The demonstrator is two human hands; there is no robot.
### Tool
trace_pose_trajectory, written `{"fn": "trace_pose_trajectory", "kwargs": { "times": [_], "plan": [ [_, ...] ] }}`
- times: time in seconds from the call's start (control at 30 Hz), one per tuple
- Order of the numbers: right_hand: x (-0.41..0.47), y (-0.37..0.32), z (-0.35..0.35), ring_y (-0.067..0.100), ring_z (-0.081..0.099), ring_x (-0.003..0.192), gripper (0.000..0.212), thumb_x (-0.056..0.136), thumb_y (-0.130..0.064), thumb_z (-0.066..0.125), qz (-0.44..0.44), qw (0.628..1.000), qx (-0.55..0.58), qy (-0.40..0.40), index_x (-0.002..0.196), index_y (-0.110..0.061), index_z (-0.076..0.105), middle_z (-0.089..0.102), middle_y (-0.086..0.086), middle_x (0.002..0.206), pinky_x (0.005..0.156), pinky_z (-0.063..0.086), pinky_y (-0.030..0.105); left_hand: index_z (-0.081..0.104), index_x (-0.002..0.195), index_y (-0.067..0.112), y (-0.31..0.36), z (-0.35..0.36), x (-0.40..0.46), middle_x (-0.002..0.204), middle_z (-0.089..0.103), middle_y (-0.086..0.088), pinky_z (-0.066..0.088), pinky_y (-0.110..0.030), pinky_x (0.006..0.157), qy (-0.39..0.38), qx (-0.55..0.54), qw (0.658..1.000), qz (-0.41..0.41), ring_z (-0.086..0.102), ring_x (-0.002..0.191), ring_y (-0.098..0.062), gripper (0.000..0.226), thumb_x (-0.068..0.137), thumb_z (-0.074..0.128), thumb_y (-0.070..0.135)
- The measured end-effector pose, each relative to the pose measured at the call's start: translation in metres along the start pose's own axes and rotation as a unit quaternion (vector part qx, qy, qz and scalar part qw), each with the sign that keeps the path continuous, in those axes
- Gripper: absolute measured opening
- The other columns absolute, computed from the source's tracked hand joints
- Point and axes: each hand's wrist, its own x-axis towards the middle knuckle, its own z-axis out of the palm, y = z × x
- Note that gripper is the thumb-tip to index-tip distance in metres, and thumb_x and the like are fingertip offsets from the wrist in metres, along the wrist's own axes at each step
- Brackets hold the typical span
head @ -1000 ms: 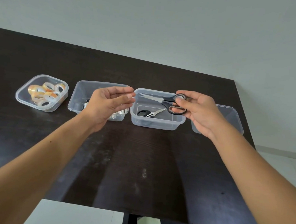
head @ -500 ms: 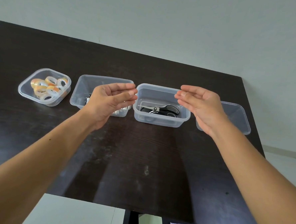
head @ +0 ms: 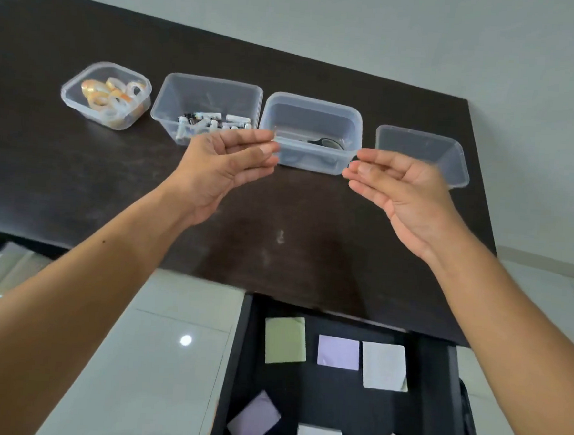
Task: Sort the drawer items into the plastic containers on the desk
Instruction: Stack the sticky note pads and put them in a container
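Both hands hang in the air above the dark desk, palms turned toward each other, holding nothing; the left hand has its fingers straight and loosely together, pointing right, just in front of the box of batteries; the right hand has its fingers relaxed and slightly bent, pointing left, in front of the gap between the scissors box and the bare box at the far right. Four clear plastic boxes stand in a row on the desk; the leftmost, the tape box, holds rolls of tape; the next holds small batteries; the third holds black-handled scissors lying on its bottom. Below the desk edge the drawer stands open; in it lie pads of sticky notes, a green pad, a purple pad and a white pad in a row, with more pads nearer the bottom edge.
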Motion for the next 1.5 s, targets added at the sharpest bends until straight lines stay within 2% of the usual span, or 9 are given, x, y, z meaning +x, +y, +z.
{"fn": "trace_pose_trajectory", "kwargs": {
  "times": [0.3,0.4,0.53,0.77,0.93,1.1,1.2,1.33,1.5],
  "plan": [
    [-0.132,0.059,-0.028,0.031,0.077,0.113,0.034,0.088,-0.013,0.079,0.053,0.998,0.011,-0.031,0.121,-0.005,0.074,0.078,0.024,0.114,0.105,0.058,0.046,0.073,0.115,0.006,-0.068,0.019,-0.128,0.111,0.080,-0.015,0.061,-0.037,0.096,0.004,-0.002,0.998,-0.057,0.078,0.101,-0.026,0.044,0.073,0.081,0.017],
    [-0.167,0.089,-0.039,0.031,0.076,0.114,0.028,0.094,-0.004,0.075,0.084,0.995,-0.016,-0.046,0.122,-0.007,0.074,0.079,0.019,0.113,0.109,0.055,0.050,0.073,0.117,0.005,-0.102,0.027,-0.163,0.114,0.079,-0.017,0.060,-0.039,0.098,0.007,0.004,0.996,-0.088,0.076,0.105,-0.030,0.046,0.073,0.082,0.016],
    [-0.212,0.143,-0.053,0.024,0.077,0.113,0.030,0.090,-0.011,0.082,0.151,0.983,-0.078,-0.074,0.119,-0.015,0.077,0.082,0.009,0.114,0.113,0.052,0.053,0.074,0.117,0.007,-0.157,0.035,-0.201,0.114,0.080,-0.013,0.058,-0.040,0.103,-0.013,0.047,0.989,-0.142,0.075,0.113,-0.029,0.041,0.077,0.083,0.011],
    [-0.251,0.220,-0.065,0.013,0.078,0.108,0.037,0.080,-0.008,0.090,0.211,0.952,-0.178,-0.128,0.114,-0.017,0.078,0.082,-0.003,0.111,0.102,0.060,0.035,0.072,0.124,0.006,-0.203,0.040,-0.215,0.116,0.080,-0.007,0.055,-0.029,0.106,-0.023,0.114,0.984,-0.134,0.075,0.114,-0.018,0.038,0.088,0.079,0.001],
    [-0.260,0.242,-0.063,0.002,0.072,0.104,0.043,0.077,-0.018,0.094,0.165,0.923,-0.309,-0.161,0.117,-0.024,0.079,0.079,-0.013,0.110,0.099,0.059,0.027,0.071,0.126,0.006,-0.220,0.041,-0.218,0.118,0.079,-0.008,0.053,-0.033,0.109,-0.036,0.107,0.984,-0.138,0.074,0.116,-0.019,0.039,0.088,0.079,0.001],
    [-0.259,0.242,-0.057,0.002,0.065,0.102,0.054,0.077,-0.026,0.094,0.144,0.890,-0.386,-0.195,0.127,-0.028,0.076,0.073,-0.016,0.116,0.089,0.056,0.023,0.071,0.125,0.007,-0.229,0.041,-0.217,0.119,0.079,-0.008,0.054,-0.030,0.107,-0.013,0.084,0.989,-0.122,0.073,0.117,-0.020,0.036,0.090,0.077,0.000],
    [-0.258,0.242,-0.057,0.003,0.063,0.097,0.053,0.077,-0.025,0.095,0.139,0.888,-0.391,-0.200,0.126,-0.030,0.075,0.068,-0.016,0.112,0.081,0.049,0.017,0.072,0.121,0.011,-0.232,0.044,-0.211,0.119,0.079,-0.007,0.053,-0.032,0.108,0.012,0.066,0.993,-0.102,0.073,0.117,-0.018,0.034,0.089,0.077,-0.001],
    [-0.256,0.244,-0.060,0.006,0.068,0.100,0.037,0.081,-0.021,0.091,0.160,0.896,-0.359,-0.205,0.114,-0.032,0.076,0.071,-0.012,0.109,0.087,0.058,0.026,0.072,0.123,0.009,-0.237,0.047,-0.207,0.118,0.079,-0.007,0.056,-0.030,0.105,0.030,0.065,0.994,-0.084,0.074,0.116,-0.017,0.036,0.089,0.076,-0.003],
    [-0.255,0.241,-0.063,0.008,0.076,0.099,0.030,0.085,-0.016,0.088,0.171,0.927,-0.274,-0.188,0.107,-0.031,0.076,0.079,-0.006,0.105,0.093,0.064,0.037,0.070,0.125,0.008,-0.241,0.048,-0.209,0.120,0.079,-0.008,0.053,-0.031,0.108,-0.041,0.055,0.988,-0.138,0.073,0.119,-0.019,0.038,0.089,0.077,0.002]
  ]
}}
